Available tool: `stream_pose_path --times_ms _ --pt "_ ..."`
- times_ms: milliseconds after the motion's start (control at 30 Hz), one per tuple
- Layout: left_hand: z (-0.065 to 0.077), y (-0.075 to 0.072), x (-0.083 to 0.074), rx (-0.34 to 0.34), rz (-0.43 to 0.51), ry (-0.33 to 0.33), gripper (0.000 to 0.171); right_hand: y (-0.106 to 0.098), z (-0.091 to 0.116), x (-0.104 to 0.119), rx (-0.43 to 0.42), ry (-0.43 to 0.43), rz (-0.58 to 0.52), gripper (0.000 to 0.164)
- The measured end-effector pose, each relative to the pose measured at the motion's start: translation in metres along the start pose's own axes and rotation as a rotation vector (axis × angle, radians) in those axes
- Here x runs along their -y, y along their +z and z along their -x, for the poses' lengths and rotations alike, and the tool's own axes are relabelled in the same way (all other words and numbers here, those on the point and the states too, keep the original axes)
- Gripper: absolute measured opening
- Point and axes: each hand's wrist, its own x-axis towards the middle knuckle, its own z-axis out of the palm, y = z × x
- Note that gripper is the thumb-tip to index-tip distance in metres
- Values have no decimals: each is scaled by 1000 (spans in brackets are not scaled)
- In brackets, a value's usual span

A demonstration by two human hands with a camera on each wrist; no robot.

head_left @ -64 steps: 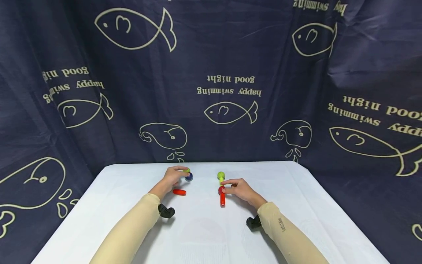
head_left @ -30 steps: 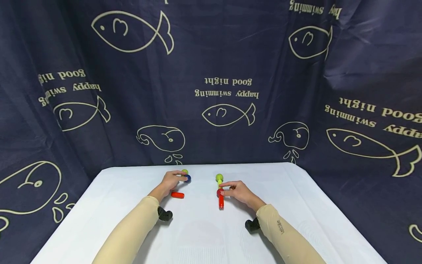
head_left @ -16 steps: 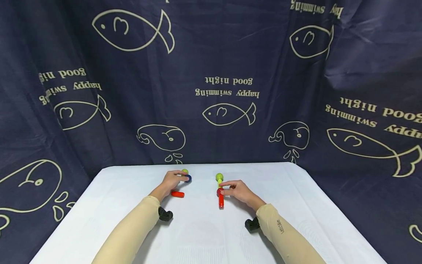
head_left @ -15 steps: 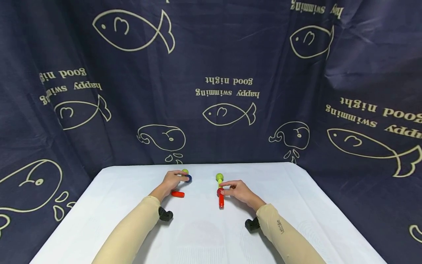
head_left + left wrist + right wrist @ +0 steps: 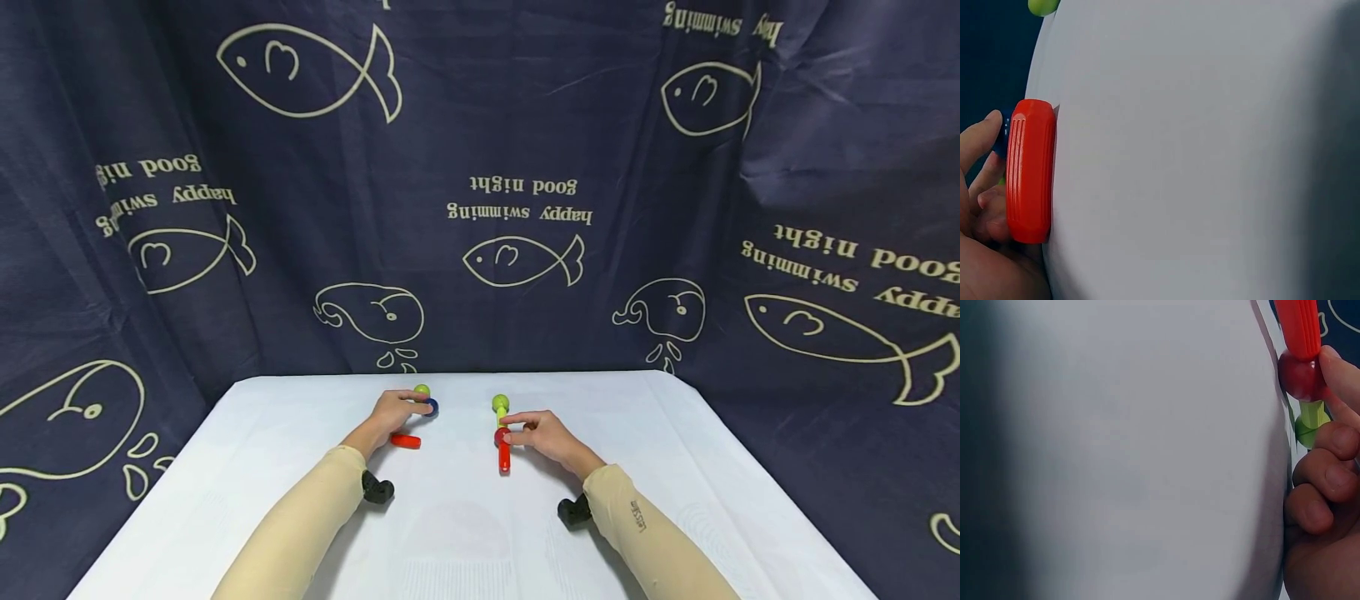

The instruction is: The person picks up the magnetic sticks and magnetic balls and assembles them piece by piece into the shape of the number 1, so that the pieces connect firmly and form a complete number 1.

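My left hand pinches a dark blue ball between thumb and finger on the far left of the white table. Just behind it shows a lime green ball, partly hidden by the fingers. A loose red ribbed rod lies beside this hand, nearer the body. To the right, my right hand pinches a dark red ball, other fingers curled in. That ball sits in line between a red rod pointing toward me and a lime rod leading to a second green ball.
The white tabletop ends at a dark blue curtain with fish prints, hanging behind it. A black wrist device is on the left wrist and another black device on the right.
The head view has shifted slightly. Both hands stay at the same balls, and the rods and balls lie nearly where they were.
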Motion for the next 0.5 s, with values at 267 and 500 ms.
stream_pose_path --times_ms 267,500 --pt "1 -1 -1 3 -27 -16 40 1 -1 0 -1 1 -1 39" --pt "2 -1 -2 8 -30 -15 40 0 0 -1 -3 3 -2 39"
